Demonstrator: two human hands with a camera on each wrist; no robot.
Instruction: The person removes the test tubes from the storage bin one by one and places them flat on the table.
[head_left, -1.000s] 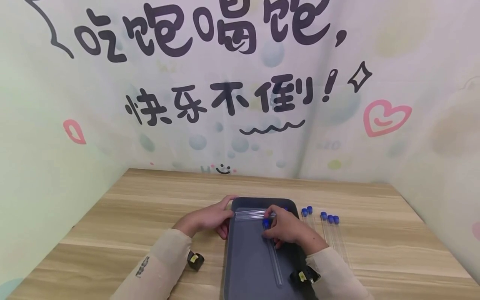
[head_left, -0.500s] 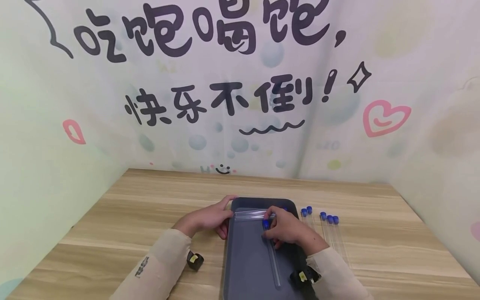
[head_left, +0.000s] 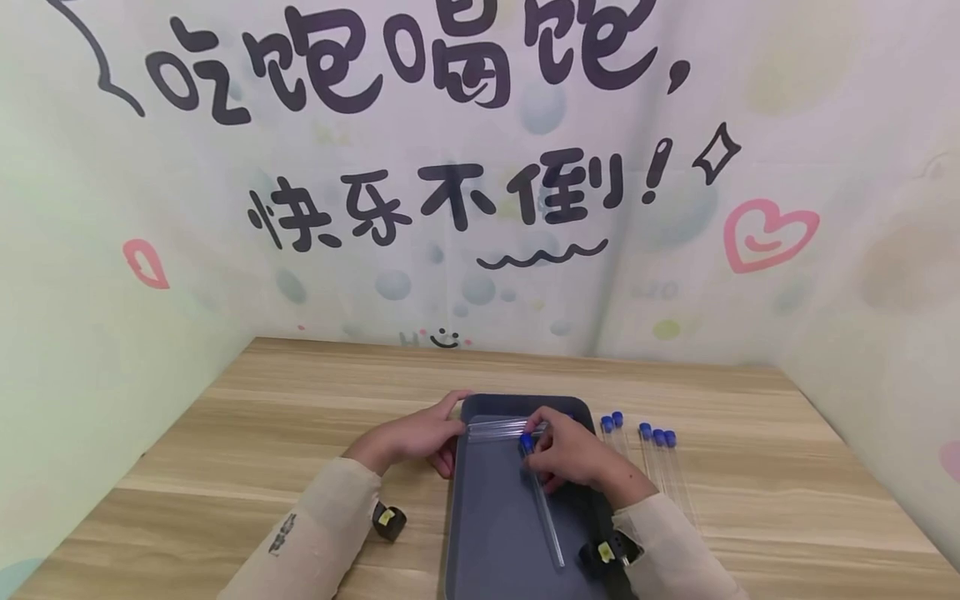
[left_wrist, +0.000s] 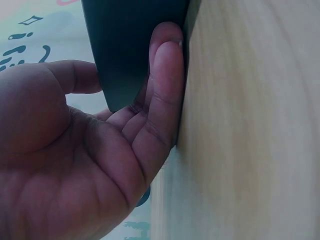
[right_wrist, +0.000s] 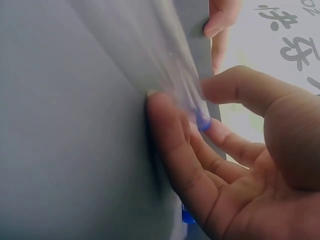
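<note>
Head view: a blue-capped clear tube [head_left: 548,523] slants within the outline of the dark grey tray [head_left: 487,525], pinched near its cap by the fingers and thumb of the right hand [head_left: 567,450]; whether its lower end touches the tray floor, I cannot tell. Just beyond, a bunch of clear tubes [head_left: 497,429] lies crosswise at the tray's far end. The left hand [head_left: 420,435] grips the tray's left wall. Right of the tray, two capped tubes [head_left: 620,435] and another three [head_left: 667,475] lie on the wooden table [head_left: 225,450].
</note>
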